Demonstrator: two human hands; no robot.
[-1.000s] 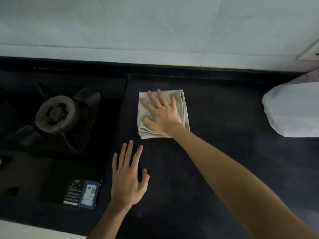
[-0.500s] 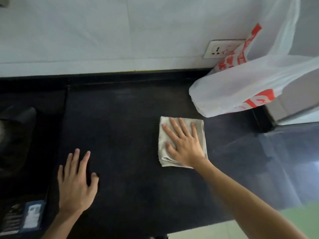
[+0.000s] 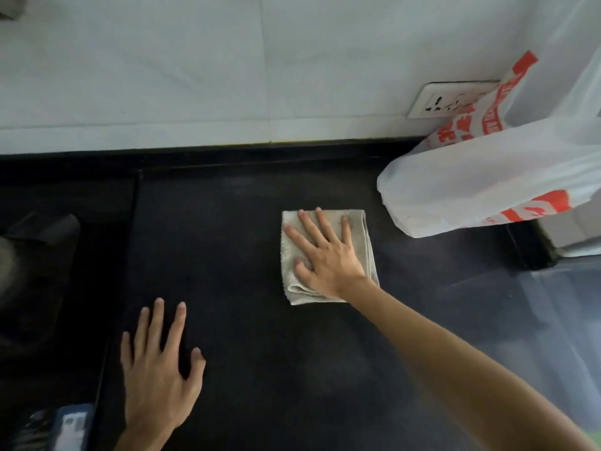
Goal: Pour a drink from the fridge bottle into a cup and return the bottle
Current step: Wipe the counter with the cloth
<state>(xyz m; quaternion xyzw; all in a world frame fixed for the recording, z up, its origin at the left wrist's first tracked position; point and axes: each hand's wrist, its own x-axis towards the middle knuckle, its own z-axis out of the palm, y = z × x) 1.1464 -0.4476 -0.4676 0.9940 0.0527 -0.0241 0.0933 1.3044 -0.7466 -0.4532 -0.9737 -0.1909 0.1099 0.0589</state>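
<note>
the right hand [image 3: 328, 255] lies flat with its fingers spread on a folded grey cloth [image 3: 364, 242], palm pressing it down onto the dark countertop [image 3: 260, 369]; nothing is pinched, the cloth is simply held under the open palm. the left hand [image 3: 159, 369] rests flat and open as well, fingers fanned on the bare counter nearer the person, well apart from the cloth and holding nothing. beyond the cloth to the right a white plastic bag with red print [image 3: 481, 177] sits against the wall, partly covering a wall socket [image 3: 442, 100]; the cloth's right edge is near the bag but not touching it. at the far left the edge of a gas stove [image 3: 42, 236] shows, with a sticker [image 3: 70, 428] at its front corner. no bottle, cup or fridge is in view, so where the task's own things stand cannot be told from here. judged from the flat palm on the cloth, the step in hand looks like wiping the counter, which reads as tidying around the pour rather than the pour itself; whether the drink is already poured and the bottle returned cannot be settled. the next move probably calls for steady downward pressure while sliding the cloth over the counter, keeping clear of the bag so it is not dragged, with the left hand bracing.
</note>
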